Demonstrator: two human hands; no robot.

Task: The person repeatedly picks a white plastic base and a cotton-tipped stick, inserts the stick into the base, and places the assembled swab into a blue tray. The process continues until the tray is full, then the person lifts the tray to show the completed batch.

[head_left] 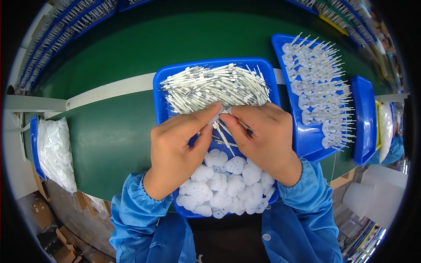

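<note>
My left hand (177, 147) and my right hand (268, 139) meet over the middle of a blue tray (160, 110). Both pinch a small translucent white plastic piece (215, 119), largely covered by the fingertips. Thin white rods (224, 136) slant down just below it; whether they are joined to it I cannot tell. Beyond my fingers, the tray's far half holds a heap of slim white rods with metal ends (215, 85). Near my wrists, its front part is filled with white flower-shaped plastic discs (228, 186).
At right, a blue tray (307, 149) carries rows of discs with rods standing upright in them (320, 87). Another blue tray (365, 118) lies beyond it. A clear bag of white pieces (56, 153) sits at the left edge of the green table (109, 144).
</note>
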